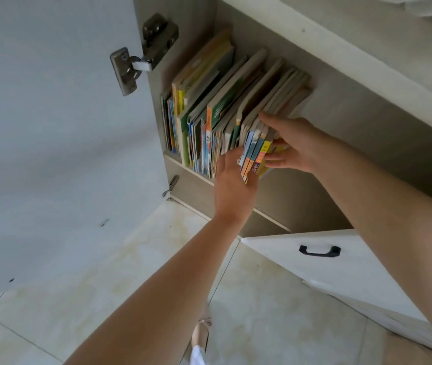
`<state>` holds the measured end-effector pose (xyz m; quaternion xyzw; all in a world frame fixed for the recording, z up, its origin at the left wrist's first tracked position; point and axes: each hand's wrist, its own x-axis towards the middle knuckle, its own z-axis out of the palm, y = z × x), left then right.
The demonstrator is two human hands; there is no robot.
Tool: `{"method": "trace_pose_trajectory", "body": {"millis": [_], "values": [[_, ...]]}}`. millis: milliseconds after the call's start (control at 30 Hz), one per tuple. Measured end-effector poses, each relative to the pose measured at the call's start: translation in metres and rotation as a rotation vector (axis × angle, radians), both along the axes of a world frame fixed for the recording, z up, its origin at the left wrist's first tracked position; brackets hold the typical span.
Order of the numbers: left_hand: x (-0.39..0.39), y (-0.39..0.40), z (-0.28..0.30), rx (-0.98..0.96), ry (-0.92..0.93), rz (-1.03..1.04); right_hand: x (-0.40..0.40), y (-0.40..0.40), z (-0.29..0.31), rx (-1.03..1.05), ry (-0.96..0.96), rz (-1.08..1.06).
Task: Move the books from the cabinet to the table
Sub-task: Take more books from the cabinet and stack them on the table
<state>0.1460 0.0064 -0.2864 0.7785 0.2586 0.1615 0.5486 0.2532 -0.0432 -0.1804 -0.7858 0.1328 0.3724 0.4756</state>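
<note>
Inside the open cabinet [315, 83], seen from your head camera, a row of books [209, 101] stands on the shelf, packed against the left wall and leaning slightly to the right. At the right end of that row, a small bundle of books [255, 151] with blue, orange and yellow spines sticks out past the shelf edge, pulled partly clear of the others.

Your left hand [232, 185] presses against the bundle's left side, fingers straight and slid in between it and the neighbouring books. Your right hand [292, 143] clasps the bundle from the right, thumb laid along its top edge and fingers curled around its lower spines, so the bundle is held between both hands.

To the left, the cabinet door [51, 127] hangs wide open, with a metal hinge [141, 59] fixed near its inner edge. Below the shelf on the right sits a white drawer front [341, 272] carrying a black handle [319, 251]. Beneath your arms lies a pale tiled floor [130, 272], and a light-coloured shoe [201, 333] shows near the bottom of the view.
</note>
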Motion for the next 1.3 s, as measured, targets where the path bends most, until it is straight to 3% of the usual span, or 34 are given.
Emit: {"method": "trace_pose_trajectory", "body": {"millis": [333,467,667,867,1000,1167,1300], "values": [[-0.001,-0.011,-0.008,0.072,-0.009,-0.085,0.006,-0.020,0.004,-0.063,-0.066,0.078],[0.008,-0.023,-0.015,0.079,0.079,-0.185,0.005,-0.019,0.005,-0.081,-0.082,0.115],[0.033,-0.034,-0.019,0.142,0.050,-0.009,0.004,-0.020,0.000,-0.119,-0.106,0.166],[0.023,-0.031,-0.032,0.271,-0.002,-0.006,-0.002,-0.032,0.007,-0.110,-0.022,0.225],[0.018,-0.035,-0.031,0.309,0.026,-0.049,0.009,-0.038,0.015,0.048,0.107,0.053],[0.014,-0.034,-0.030,0.358,0.027,-0.086,0.019,-0.019,-0.011,-0.219,-0.135,-0.113],[0.002,-0.023,-0.030,0.308,-0.033,0.038,0.024,-0.019,-0.017,-0.255,-0.176,-0.084]]}}
